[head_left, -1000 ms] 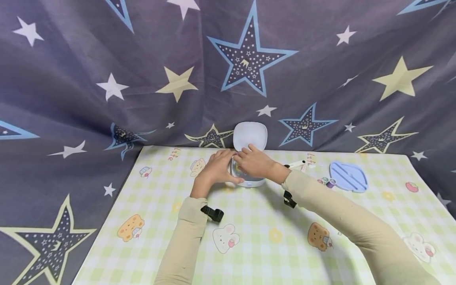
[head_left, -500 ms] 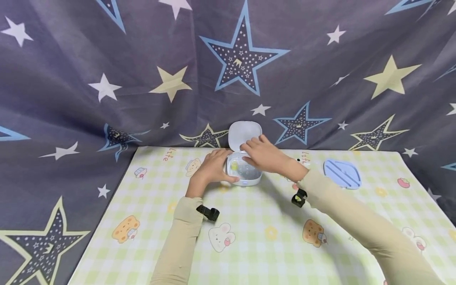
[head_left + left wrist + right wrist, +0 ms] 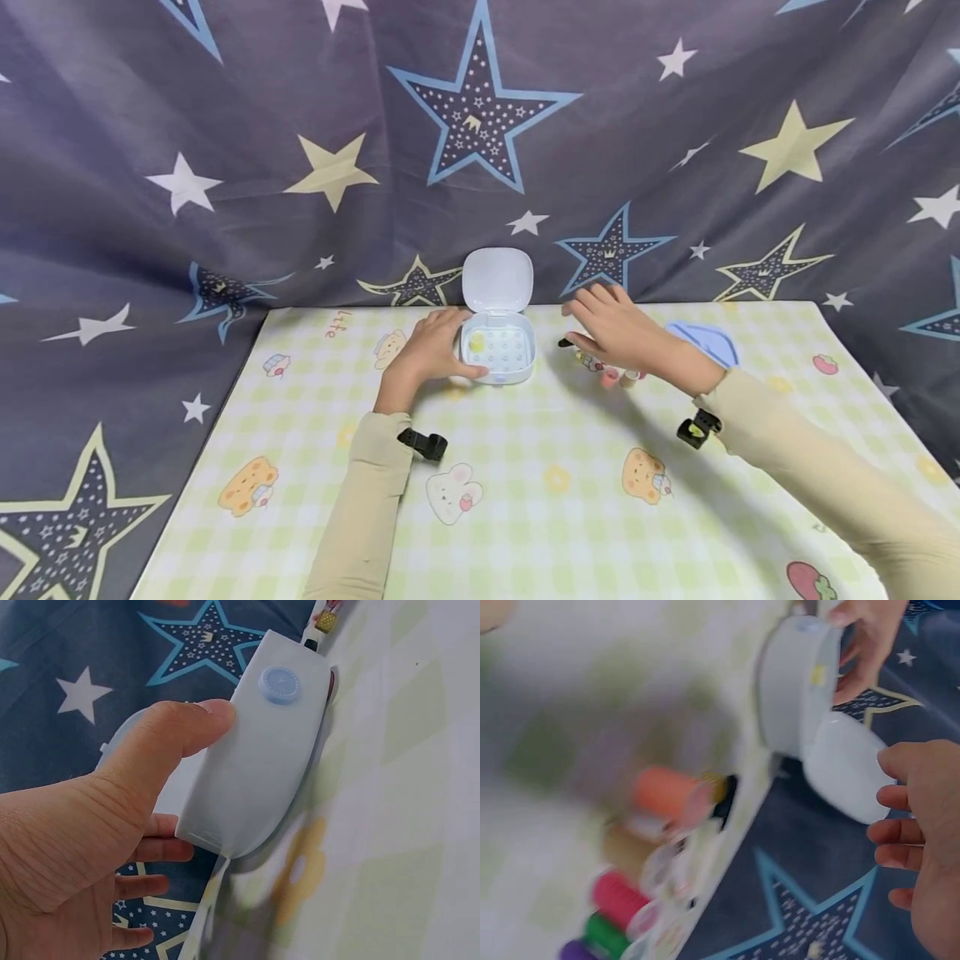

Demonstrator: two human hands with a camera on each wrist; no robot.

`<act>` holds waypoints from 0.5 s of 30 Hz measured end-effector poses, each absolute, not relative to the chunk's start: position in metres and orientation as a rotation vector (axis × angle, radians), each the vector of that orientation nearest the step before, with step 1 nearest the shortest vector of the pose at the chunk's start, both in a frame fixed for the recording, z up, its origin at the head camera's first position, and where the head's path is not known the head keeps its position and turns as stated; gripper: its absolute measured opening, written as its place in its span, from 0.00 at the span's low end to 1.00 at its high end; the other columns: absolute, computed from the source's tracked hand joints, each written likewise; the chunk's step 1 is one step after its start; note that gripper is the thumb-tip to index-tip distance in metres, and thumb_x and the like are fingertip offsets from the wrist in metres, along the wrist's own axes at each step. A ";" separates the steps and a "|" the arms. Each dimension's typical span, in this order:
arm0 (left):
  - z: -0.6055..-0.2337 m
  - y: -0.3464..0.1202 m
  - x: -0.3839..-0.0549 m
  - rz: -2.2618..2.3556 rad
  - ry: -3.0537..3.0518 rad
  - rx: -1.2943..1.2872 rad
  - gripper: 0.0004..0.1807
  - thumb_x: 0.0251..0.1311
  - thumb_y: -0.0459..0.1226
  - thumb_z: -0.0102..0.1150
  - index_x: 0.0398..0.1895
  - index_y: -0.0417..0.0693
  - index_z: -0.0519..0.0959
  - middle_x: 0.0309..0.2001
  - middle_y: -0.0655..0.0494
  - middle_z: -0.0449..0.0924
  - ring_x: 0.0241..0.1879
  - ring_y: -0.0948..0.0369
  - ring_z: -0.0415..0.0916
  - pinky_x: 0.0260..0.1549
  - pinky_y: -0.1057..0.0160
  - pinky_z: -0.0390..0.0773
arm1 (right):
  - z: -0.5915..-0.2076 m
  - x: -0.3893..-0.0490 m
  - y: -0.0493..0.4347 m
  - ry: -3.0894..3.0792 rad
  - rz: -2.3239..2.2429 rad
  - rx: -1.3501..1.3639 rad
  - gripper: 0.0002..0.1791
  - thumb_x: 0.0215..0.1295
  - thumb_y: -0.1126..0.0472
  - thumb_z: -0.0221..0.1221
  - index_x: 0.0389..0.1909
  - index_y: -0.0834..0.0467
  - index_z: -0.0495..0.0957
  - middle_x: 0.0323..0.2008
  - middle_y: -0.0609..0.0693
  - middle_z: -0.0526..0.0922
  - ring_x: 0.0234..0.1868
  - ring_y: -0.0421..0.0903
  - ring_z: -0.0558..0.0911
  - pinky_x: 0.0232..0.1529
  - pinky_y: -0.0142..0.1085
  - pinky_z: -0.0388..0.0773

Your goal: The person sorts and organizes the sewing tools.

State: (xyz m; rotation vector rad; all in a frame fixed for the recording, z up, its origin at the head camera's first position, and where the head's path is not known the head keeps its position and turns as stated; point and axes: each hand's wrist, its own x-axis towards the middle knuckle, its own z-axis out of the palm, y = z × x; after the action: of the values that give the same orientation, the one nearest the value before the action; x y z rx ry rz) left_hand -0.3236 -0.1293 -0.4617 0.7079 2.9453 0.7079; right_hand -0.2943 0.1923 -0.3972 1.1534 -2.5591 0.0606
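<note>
A white sewing box (image 3: 501,377) stands at the back of the table, its lid (image 3: 498,279) raised. Rows of small pegs show inside, with a small yellow item (image 3: 477,341) at the left. My left hand (image 3: 429,354) holds the box's left side, thumb on the front rim (image 3: 225,709) and fingers behind. To the right, my right hand (image 3: 622,333) hovers with loosely bent fingers and nothing seen in them. Below it lie thread spools: orange (image 3: 664,793), brown (image 3: 628,851), magenta (image 3: 620,900), green (image 3: 606,934) and purple (image 3: 577,951). The right wrist view is blurred.
A blue slotted tray (image 3: 708,343) lies beyond my right forearm, partly covered by it. A small black-ended item (image 3: 566,342) sits between box and right hand. Behind the table's back edge hangs a star-patterned curtain (image 3: 420,125). A checked cloth (image 3: 525,517) covers the table.
My right hand has come out of the box and moved right, over the spools. The box interior is now uncovered. My left hand stays on the box, and the head view has shifted slightly.
</note>
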 end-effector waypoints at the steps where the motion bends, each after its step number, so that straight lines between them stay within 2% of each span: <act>1: -0.462 -0.130 -0.324 0.707 2.943 0.702 0.58 0.40 0.59 0.81 0.74 0.46 0.65 0.73 0.46 0.67 0.74 0.45 0.59 0.75 0.41 0.57 | -0.399 -0.293 0.197 -2.560 0.054 1.158 0.16 0.71 0.54 0.61 0.53 0.58 0.76 0.46 0.53 0.77 0.48 0.54 0.73 0.50 0.50 0.67; 10: -0.461 -0.130 -0.324 0.746 2.930 0.710 0.57 0.40 0.57 0.81 0.74 0.45 0.66 0.73 0.45 0.67 0.74 0.44 0.59 0.76 0.41 0.56 | -0.419 -0.278 0.231 -2.557 -0.009 1.177 0.16 0.68 0.56 0.62 0.52 0.59 0.76 0.43 0.54 0.79 0.45 0.54 0.75 0.51 0.50 0.70; 12: -0.461 -0.130 -0.323 0.748 2.925 0.713 0.57 0.41 0.57 0.81 0.74 0.45 0.66 0.73 0.45 0.67 0.74 0.44 0.59 0.75 0.41 0.56 | -0.424 -0.276 0.236 -2.533 -0.029 1.198 0.16 0.73 0.52 0.57 0.51 0.60 0.76 0.42 0.55 0.79 0.45 0.54 0.75 0.51 0.50 0.71; 15: -0.461 -0.130 -0.323 0.751 2.928 0.713 0.57 0.41 0.56 0.81 0.74 0.44 0.66 0.73 0.44 0.67 0.74 0.43 0.59 0.75 0.41 0.57 | -0.431 -0.274 0.241 -2.501 -0.072 1.230 0.24 0.80 0.43 0.43 0.50 0.61 0.76 0.40 0.55 0.78 0.43 0.54 0.74 0.51 0.51 0.70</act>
State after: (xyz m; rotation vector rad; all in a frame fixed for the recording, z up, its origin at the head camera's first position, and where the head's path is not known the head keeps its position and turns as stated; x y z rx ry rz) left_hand -0.3225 -0.1295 -0.4607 0.7134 2.9278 0.7505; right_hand -0.2737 0.2410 -0.4312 1.2297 -2.5015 -0.0721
